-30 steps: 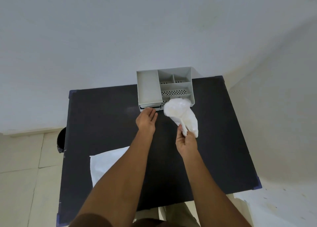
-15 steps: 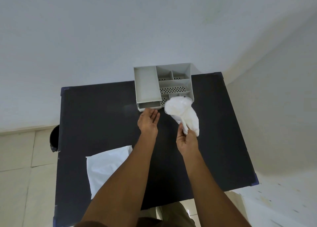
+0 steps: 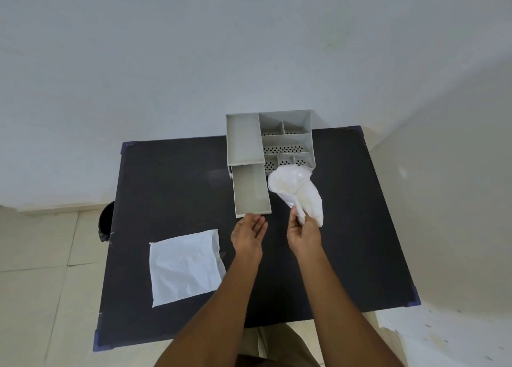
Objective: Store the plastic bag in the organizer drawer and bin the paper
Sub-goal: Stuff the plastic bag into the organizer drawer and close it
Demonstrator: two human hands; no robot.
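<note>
A grey desk organizer (image 3: 286, 139) stands at the far edge of the black table (image 3: 171, 178). Its drawer (image 3: 250, 190) is pulled out toward me and looks empty. My left hand (image 3: 249, 236) is at the drawer's front edge, fingertips under its lip. Whether they grip the lip is unclear. My right hand (image 3: 303, 235) holds a crumpled white plastic bag (image 3: 295, 189), which stands up just right of the drawer. A creased white sheet of paper (image 3: 184, 267) lies flat on the table at the near left.
A dark bin (image 3: 106, 222) stands on the tiled floor just past the table's left edge, mostly hidden by the table. White walls close in behind the table and on the right.
The drawer has slid out from nearly closed to fully extended, drawn toward me by my left hand. My right hand keeps the bag beside it.
</note>
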